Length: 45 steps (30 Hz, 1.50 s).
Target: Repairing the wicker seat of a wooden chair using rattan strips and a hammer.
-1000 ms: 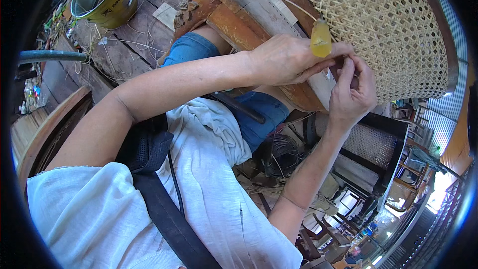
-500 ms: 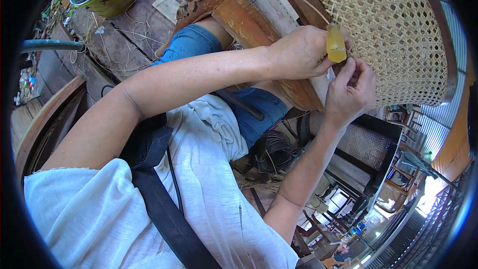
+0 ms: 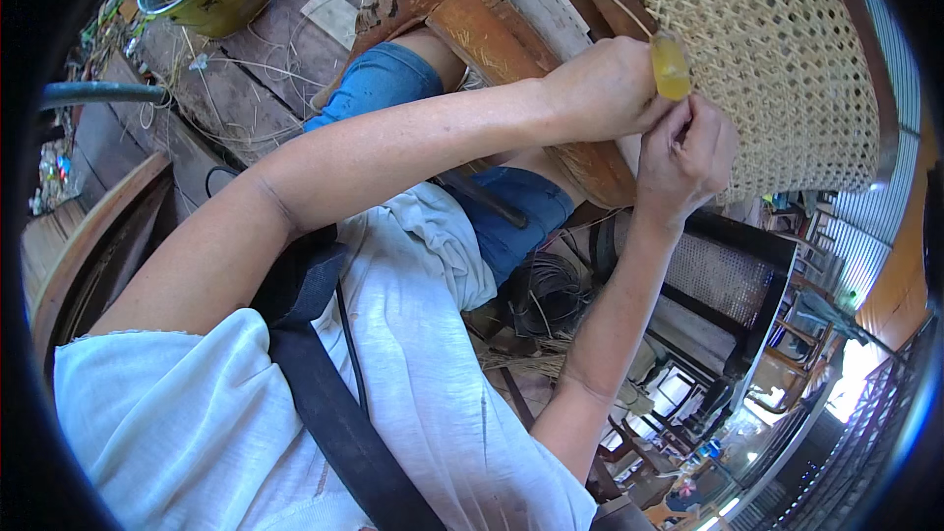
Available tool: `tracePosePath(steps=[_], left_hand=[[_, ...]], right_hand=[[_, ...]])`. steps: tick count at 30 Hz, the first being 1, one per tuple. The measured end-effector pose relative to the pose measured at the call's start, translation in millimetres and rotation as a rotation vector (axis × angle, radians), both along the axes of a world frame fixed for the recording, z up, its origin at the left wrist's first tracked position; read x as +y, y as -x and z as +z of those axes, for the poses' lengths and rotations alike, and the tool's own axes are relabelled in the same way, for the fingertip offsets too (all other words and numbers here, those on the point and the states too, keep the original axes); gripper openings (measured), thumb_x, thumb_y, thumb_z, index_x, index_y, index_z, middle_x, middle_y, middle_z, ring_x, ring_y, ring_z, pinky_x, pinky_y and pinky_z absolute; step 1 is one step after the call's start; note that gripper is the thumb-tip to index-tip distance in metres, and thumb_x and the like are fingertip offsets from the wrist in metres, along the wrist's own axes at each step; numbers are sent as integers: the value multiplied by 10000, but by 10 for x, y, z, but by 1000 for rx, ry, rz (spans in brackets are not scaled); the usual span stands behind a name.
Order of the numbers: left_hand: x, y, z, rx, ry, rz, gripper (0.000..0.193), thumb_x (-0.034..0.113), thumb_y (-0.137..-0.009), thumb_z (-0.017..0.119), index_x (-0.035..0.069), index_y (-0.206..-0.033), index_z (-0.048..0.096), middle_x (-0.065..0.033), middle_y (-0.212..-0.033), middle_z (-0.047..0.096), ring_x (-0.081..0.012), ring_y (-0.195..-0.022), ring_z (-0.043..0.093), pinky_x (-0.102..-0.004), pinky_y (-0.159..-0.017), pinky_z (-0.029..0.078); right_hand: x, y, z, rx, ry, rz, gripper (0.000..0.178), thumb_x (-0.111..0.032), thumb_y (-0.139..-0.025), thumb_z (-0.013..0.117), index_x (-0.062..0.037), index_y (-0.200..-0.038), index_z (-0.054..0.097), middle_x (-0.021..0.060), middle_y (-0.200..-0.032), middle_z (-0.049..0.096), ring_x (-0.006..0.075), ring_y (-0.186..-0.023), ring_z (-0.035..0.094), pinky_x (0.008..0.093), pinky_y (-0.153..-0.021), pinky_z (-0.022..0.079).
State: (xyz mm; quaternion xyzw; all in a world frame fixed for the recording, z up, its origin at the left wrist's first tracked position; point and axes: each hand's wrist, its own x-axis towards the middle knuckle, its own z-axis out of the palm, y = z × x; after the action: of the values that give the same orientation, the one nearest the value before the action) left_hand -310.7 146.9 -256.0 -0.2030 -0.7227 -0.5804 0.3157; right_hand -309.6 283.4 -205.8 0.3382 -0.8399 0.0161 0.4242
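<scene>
Cane panel (image 3: 777, 69) is occupying the upper right, beside the hands. Left hand (image 3: 610, 88) is gripping a yellow handle (image 3: 672, 69) near the panel's left side; right hand (image 3: 688, 152) is showing curled fingers just below the handle; whether they are gripping anything cannot be told.

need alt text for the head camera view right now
A person's left grip and right grip are close together at a woven cane panel, a yellow handle beside the left grip. The person wears a white shirt and blue shorts; a yellow bucket stands upper left.
</scene>
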Motion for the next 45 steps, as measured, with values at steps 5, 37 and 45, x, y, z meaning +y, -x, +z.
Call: tracePosePath(steps=[5, 37, 45], left_hand=[[48, 98, -43, 21, -7, 16, 148, 126, -918, 614, 37, -1003, 532, -171, -827, 606, -395, -773, 639, -427, -630, 519], [-13, 24, -75, 10, 22, 48, 162, 130, -937, 601, 24, -1031, 522, -170, -832, 627, -397, -766, 648, -431, -608, 516], [17, 14, -67, -37, -7, 29, 169, 127, -934, 604, 28, -1042, 520, -168, -827, 639, -396, -766, 652, -431, -616, 522]], right_hand=[[-166, -496, -93, -269, 372, -96, 468, 2, -855, 683, 41, -1305, 559, 103, -915, 657, 184, -669, 629, 312, -606, 530], [343, -776, -318, -613, 527, -259, 373, -326, -1038, 441, 31, -953, 509, 42, -714, 480, 94, -514, 450, 217, -436, 388], [475, -678, -572, -358, 435, 23, 412, -331, -1016, 421, 53, -1118, 528, 75, -772, 577, 108, -540, 515, 208, -499, 414]])
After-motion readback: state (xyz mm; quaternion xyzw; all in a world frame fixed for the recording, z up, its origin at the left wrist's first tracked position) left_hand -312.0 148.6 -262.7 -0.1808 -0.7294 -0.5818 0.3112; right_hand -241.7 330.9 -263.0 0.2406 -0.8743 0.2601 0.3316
